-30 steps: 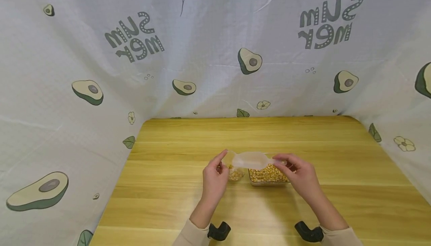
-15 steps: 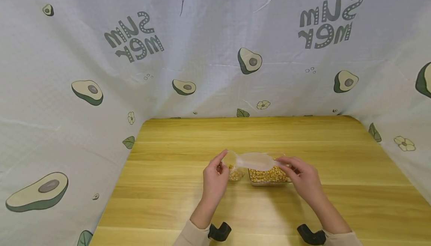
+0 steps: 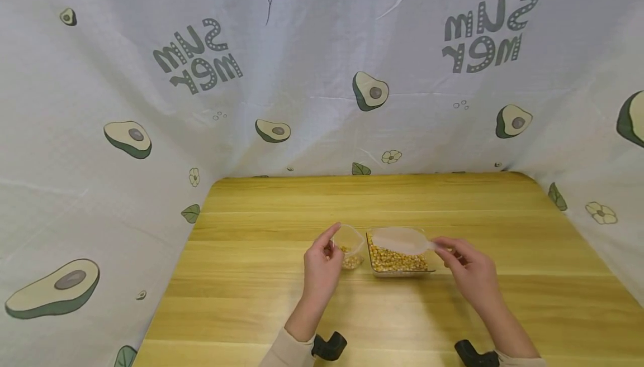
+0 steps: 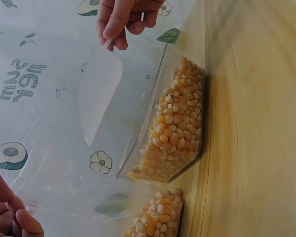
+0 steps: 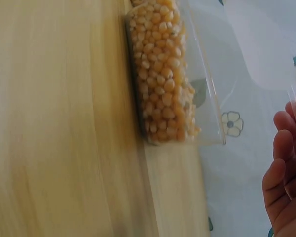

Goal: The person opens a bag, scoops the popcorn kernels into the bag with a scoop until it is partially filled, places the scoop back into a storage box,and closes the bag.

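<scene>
My right hand (image 3: 470,269) pinches the handle of a translucent white plastic scoop (image 3: 399,241). The scoop hangs above a clear rectangular container (image 3: 402,273) of yellow corn kernels (image 3: 397,261); the left wrist view shows the scoop (image 4: 101,91) apart from the container's rim. With fingertips and thumb, my left hand (image 3: 322,266) holds the upper edge of a clear plastic bag (image 3: 349,237), its mouth spread. Corn kernels (image 4: 158,217) lie in the bottom of the bag, which rests on the table to the left of the container. The scoop's inside cannot be made out.
The wooden table (image 3: 251,277) extends to both sides of the container and bag. A white curtain (image 3: 312,76) printed with avocados hangs behind and at both sides. Black wrist mounts (image 3: 329,346) sit at both sleeves.
My right hand has moved right with the scoop, from over the bag's mouth to above the container. The left hand has stayed in place, still holding the bag.
</scene>
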Action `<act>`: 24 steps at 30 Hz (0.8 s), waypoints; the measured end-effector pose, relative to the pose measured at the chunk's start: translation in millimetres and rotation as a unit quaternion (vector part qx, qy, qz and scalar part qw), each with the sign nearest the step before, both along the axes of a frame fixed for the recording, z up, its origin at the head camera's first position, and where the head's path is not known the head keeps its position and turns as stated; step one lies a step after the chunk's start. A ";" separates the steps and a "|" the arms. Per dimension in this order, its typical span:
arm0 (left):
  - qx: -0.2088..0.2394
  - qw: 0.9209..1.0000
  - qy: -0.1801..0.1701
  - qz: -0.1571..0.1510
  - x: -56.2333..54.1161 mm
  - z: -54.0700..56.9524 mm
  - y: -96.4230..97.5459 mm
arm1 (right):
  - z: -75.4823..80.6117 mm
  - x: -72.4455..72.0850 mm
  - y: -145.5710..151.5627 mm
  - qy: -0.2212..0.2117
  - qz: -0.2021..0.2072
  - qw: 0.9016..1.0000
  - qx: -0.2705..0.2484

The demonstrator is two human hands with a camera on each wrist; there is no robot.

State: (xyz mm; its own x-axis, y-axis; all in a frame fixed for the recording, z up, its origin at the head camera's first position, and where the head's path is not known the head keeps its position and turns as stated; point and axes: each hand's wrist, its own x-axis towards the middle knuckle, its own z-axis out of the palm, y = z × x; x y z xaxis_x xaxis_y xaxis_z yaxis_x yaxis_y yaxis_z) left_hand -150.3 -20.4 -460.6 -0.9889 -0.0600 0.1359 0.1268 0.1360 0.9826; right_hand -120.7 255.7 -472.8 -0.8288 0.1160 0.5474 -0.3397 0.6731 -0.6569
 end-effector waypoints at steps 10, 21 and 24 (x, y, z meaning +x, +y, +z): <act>0.014 1.000 -0.004 -0.011 0.9 3.1 1.8 | -4.2 3.3 15.1 0.008 -0.007 0.999 0.032; 0.003 1.000 -0.006 -0.014 -2.3 -2.3 -5.0 | -6.8 2.3 29.5 0.017 0.002 0.996 0.091; 0.003 1.000 -0.010 -0.015 -3.4 -2.4 -5.8 | -6.4 2.2 31.5 0.020 0.003 0.995 0.095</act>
State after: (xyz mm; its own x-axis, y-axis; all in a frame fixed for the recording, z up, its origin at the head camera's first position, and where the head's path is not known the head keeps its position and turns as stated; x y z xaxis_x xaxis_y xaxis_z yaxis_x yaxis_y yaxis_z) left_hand -153.7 -26.2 -463.0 -0.9928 -0.0318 0.1151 0.1102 0.1268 0.9858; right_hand -118.5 287.1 -479.2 -0.8062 0.0020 0.5916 -0.3681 0.7812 -0.5042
